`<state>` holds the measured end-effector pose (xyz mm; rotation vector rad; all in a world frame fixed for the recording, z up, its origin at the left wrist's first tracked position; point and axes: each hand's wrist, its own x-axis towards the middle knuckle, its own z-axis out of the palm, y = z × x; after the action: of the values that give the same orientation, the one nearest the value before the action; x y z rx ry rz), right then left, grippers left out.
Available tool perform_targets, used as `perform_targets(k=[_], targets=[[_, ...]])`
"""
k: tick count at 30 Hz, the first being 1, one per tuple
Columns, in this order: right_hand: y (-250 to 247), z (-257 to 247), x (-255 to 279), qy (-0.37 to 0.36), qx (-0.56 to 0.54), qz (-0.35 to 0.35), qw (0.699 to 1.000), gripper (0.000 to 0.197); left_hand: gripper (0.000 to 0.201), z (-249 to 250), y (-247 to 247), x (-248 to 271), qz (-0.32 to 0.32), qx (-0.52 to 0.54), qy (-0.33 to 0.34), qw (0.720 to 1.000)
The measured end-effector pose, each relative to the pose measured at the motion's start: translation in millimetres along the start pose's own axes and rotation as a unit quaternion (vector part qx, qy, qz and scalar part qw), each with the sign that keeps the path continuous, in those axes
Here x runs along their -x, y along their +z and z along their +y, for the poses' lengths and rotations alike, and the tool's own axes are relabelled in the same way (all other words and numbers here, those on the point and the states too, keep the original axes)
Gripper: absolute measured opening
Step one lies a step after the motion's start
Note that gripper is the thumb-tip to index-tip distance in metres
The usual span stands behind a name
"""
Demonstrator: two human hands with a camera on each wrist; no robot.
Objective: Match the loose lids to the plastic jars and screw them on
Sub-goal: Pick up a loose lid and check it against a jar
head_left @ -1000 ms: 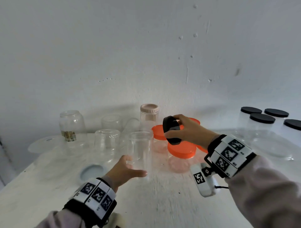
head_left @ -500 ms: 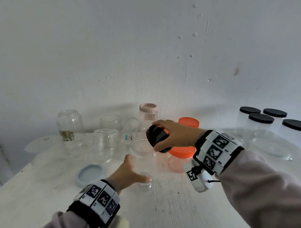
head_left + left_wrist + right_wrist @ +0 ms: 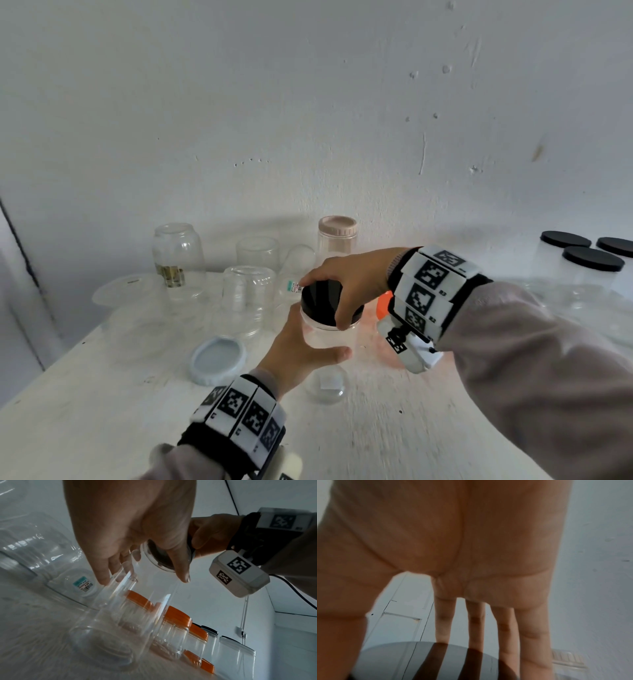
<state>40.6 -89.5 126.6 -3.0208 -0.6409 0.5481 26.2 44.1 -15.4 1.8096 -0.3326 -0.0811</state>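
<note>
Since a sec ago your right hand [image 3: 356, 274] has swung the black lid [image 3: 323, 303] left from over the orange-lidded jars and set it on the mouth of the clear jar [image 3: 325, 337]; your left hand [image 3: 301, 349], then just reaching, is now on the jar wall.

Big to small. White table [image 3: 102, 411]: clear jar stands near the middle, just in front of the orange-lidded jars [image 3: 176, 616]. It's empty thin plastic, so judge it v. light, slick and a bit flexy; it'll spin or skid w/o a brace. Left hand wraps the wall below the neck, thumb in front, fingers [image 3: 104, 573] round the far side, clamped on the jar. Good spot; don't squeeze hard or the mouth may go oval and the thread could bind.

Black lid: rigid, sits on the rim, can't tell if threads have caught. Right hand grips it from above, thumb and fingertips curled round the edge. Hold it by the rim, keep it level, then twist.

Pale blue lid [image 3: 217, 359] lies loose, left of the jar.
</note>
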Motion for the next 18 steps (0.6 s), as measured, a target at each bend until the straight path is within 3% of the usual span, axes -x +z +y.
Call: perform_targets(k=[7,13,18], targets=[[-4.2,-2.2,0.8,0.001,0.018,-0.015,1.000,0.083,0.100,-1.3,0.2,-2.2,0.002,-0.005,0.000,1.000],[-5.0,-3.9,3.2,0.014,0.024,-0.003,1.000,0.079,0.084,-2.1,0.0,-3.8,0.004,-0.007,0.006,1.000],[-3.3,-6.3,1.9,0.033,0.010,0.023,0.999,0.076,0.089,-1.9,-0.2,-4.3,0.006,-0.006,0.013,1.000]])
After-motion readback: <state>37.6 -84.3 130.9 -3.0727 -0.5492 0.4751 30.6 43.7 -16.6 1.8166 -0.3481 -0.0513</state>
